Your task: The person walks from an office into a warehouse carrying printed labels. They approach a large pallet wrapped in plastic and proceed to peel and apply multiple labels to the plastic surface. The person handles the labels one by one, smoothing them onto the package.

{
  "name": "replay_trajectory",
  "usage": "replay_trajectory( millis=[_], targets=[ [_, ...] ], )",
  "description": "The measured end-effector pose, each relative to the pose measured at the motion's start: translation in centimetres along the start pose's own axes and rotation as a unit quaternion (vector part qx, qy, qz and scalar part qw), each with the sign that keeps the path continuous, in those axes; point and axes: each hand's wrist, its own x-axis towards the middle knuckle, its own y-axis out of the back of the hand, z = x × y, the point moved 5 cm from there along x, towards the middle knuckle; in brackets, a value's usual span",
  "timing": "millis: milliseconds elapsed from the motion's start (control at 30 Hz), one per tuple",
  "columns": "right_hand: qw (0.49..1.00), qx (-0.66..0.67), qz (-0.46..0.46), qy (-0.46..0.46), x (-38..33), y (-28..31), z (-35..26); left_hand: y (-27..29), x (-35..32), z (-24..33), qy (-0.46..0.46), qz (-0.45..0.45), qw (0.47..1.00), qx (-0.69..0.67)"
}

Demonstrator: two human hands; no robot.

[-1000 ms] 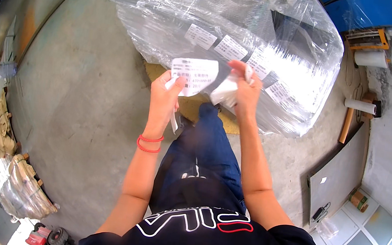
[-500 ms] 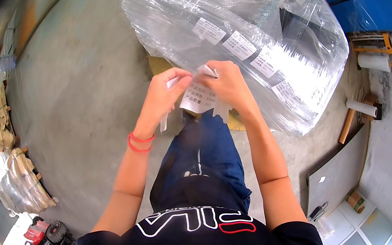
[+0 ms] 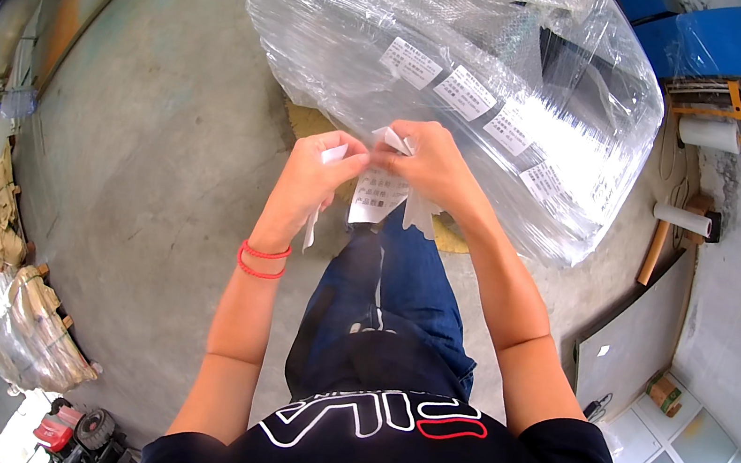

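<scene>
Both hands are close together in front of my legs. My left hand [image 3: 310, 176] is closed with a white strip [image 3: 311, 231] hanging from it, its fingertips meeting those of the other hand. My right hand [image 3: 431, 162] pinches a white printed label [image 3: 376, 202] that hangs down between the hands. More white strips [image 3: 420, 218], perhaps backing paper or tape, dangle under the right hand. Just beyond stands a large bundle [image 3: 329, 55] wrapped in clear stretch film. A row of white printed labels [image 3: 466, 93] lies along its near side.
At the right, rolls of film [image 3: 683, 219] and a brown tube [image 3: 654, 253] are near the wall. An orange frame [image 3: 711, 98] stands farther back. Wrapped goods [image 3: 42, 342] sit at the left, with a red wheeled machine [image 3: 62, 435] at lower left. Concrete floor [image 3: 147, 200] surrounds me.
My hands and the label have shifted slightly right in view, still held close together. The wrapped bundle appears a little farther right as the view moves.
</scene>
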Motion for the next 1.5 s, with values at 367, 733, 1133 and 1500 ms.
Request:
replay_trajectory(
  millis=[367, 733, 1133, 1500],
  targets=[
    [0.994, -0.032, -0.107, 0.017, 0.1, -1.2, 0.8, 0.0, -0.3, 0.1, 0.038, -0.067, 0.990, 0.122],
    [0.987, 0.060, -0.150, 0.026, -0.3, -2.1, 1.7, 0.3, -0.5, -0.4, 0.048, -0.108, 0.991, 0.061],
    [0.972, 0.207, -0.020, 0.113, -0.9, -2.5, 2.5, -0.4, 0.8, -3.1, 0.133, -0.150, 0.955, -0.218],
    [0.973, 0.087, 0.112, 0.181, -2.5, -3.1, 5.2, 0.3, 4.6, -6.6, 0.089, -0.038, 0.933, -0.346]
  ],
)
